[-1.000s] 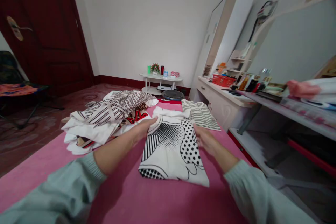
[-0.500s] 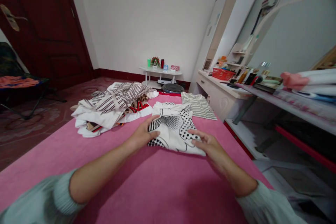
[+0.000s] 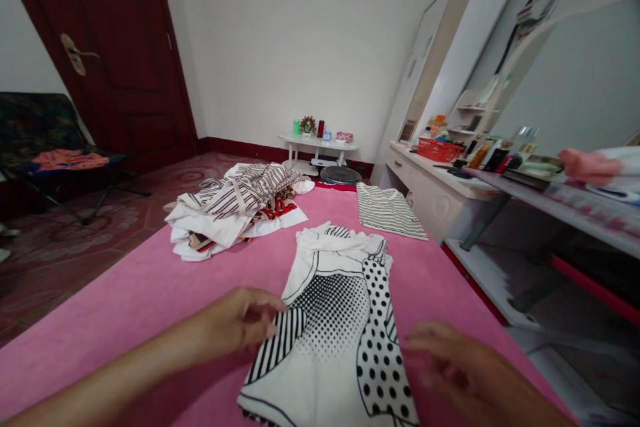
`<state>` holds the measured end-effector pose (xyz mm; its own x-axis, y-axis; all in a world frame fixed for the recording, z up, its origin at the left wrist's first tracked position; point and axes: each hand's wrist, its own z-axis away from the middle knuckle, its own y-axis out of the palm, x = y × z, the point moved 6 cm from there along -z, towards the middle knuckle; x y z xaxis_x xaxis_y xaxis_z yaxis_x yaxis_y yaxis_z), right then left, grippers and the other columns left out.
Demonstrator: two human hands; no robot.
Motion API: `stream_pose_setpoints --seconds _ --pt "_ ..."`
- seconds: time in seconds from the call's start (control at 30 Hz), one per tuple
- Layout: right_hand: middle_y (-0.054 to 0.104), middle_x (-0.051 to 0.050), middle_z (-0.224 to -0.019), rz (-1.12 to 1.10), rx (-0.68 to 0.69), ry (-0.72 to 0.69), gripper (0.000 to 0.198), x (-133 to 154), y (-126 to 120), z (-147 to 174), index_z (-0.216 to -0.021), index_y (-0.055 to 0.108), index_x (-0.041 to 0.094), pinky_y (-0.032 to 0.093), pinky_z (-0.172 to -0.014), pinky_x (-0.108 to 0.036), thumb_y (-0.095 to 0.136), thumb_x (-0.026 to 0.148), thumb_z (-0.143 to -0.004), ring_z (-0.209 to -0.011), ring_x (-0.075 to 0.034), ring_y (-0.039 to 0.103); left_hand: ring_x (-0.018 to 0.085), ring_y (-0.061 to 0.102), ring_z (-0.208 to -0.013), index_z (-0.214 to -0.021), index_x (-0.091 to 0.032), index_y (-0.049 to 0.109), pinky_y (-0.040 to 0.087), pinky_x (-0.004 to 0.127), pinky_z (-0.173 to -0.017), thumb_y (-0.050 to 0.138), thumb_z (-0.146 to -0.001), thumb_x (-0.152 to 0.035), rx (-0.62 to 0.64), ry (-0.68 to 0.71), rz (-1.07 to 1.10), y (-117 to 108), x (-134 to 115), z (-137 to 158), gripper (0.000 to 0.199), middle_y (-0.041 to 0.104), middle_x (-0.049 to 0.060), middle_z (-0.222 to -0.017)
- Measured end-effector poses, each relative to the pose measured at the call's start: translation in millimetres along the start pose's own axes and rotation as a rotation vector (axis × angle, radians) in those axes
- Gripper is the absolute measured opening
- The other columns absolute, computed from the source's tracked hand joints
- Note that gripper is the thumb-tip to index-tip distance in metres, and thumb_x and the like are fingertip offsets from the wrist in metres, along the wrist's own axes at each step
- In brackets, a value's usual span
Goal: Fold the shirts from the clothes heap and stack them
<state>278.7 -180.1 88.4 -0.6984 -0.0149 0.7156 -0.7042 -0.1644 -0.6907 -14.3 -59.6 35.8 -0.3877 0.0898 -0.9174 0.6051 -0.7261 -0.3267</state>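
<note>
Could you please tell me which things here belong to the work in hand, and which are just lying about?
In hand: patterned white shirt, left hand, right hand.

Lying about: clothes pile, striped shirt, red basket, small white table.

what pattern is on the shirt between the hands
White folded shirt with black stripes, halftone dots and polka dots; head view.

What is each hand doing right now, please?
Left hand: fingers curled, touching the left edge of the black-and-white patterned shirt; grip cannot be told.
Right hand: blurred beside the shirt's right edge; cannot be told.
</note>
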Motion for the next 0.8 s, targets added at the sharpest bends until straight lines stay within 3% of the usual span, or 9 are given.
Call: stream_pose_setpoints --seconds 0.07,0.17,0.33,0.47,0.63,0.73,0.8 --pt "0.07 -0.004 -0.094 0.198 -0.059 -0.089 0.02 30.9 -19.6 -39.8 -0.092 0.072 0.027 0.047 -0.071 -0.026 0.057 0.023 -0.079 -0.083 -0.019 0.062 0.016 0.057 -0.069 -0.096 -0.015 0.069 0.042 0.024 -0.062 0.065 -0.072 -0.031 -0.117 0.035 -0.184 -27.7 -9.9 -31.3 0.029 0.067 0.002 -0.078" --pt "0.069 -0.002 -0.082 0.46 -0.08 -0.141 0.02 63.9 -20.7 -110.6 -0.077 0.071 0.024 0.04 -0.064 -0.026 0.057 0.01 -0.071 -0.075 -0.017 0.06 0.015 0.057 -0.068 -0.085 -0.017 0.068 0.04 0.023 -0.062 0.069 -0.061 -0.019 -0.326 0.062 -0.449 -58.8 -22.9 -85.7 0.024 0.067 0.001 -0.077" --pt "0.069 -0.006 -0.086 0.727 -0.175 0.002 0.033 55.8 -2.2 -197.3 -0.079 0.071 0.021 0.037 -0.063 -0.029 0.056 -0.002 -0.061 -0.08 -0.022 0.061 0.014 0.055 -0.063 -0.092 -0.017 0.065 0.038 0.023 -0.058 0.07 -0.059 -0.016 -0.477 0.136 -0.458 -68.2 -19.8 -158.6 0.033 0.063 -0.001 -0.073" --pt "0.065 -0.007 -0.096 0.622 -0.372 -0.107 0.032 27.9 6.3 -221.1 -0.091 0.067 0.021 0.042 -0.072 -0.03 0.058 0.004 -0.067 -0.092 -0.022 0.06 0.015 0.054 -0.065 -0.085 -0.017 0.068 0.039 0.024 -0.061 0.064 -0.068 -0.018 -0.585 0.276 -0.425 -69.4 -12.7 -175.0 0.017 0.062 0.0 -0.072" --pt "0.061 -0.01 -0.111 0.478 -0.546 -0.197 0.032 2.5 7.0 -230.5 -0.108 0.063 0.02 0.042 -0.09 -0.036 0.063 0.023 -0.077 -0.106 -0.025 0.054 0.017 0.057 -0.08 -0.089 -0.019 0.071 0.042 0.028 -0.074 0.063 -0.077 -0.027 -0.687 0.36 -0.381 -78.0 -7.8 -171.3 0.017 0.062 0.004 -0.088" --pt "0.063 -0.01 -0.107 0.45 -0.569 -0.19 0.023 -2.3 4.1 -234.4 -0.099 0.065 0.019 0.041 -0.089 -0.036 0.064 0.026 -0.077 -0.101 -0.024 0.056 0.017 0.056 -0.075 -0.075 -0.017 0.066 0.042 0.027 -0.07 0.063 -0.075 -0.027 -0.661 0.36 -0.28 -82.1 -7.6 -177.7 0.011 0.061 0.003 -0.079" --pt "0.065 -0.008 -0.097 0.391 -0.583 -0.166 0.013 -5.6 1.0 -236.1 -0.089 0.064 0.019 0.042 -0.084 -0.034 0.063 0.024 -0.077 -0.093 -0.023 0.058 0.014 0.053 -0.065 -0.071 -0.016 0.061 0.04 0.025 -0.063 0.066 -0.073 -0.032 -0.586 0.361 -0.09 -85.0 -10.1 -184.7 0.016 0.058 0.0 -0.069"
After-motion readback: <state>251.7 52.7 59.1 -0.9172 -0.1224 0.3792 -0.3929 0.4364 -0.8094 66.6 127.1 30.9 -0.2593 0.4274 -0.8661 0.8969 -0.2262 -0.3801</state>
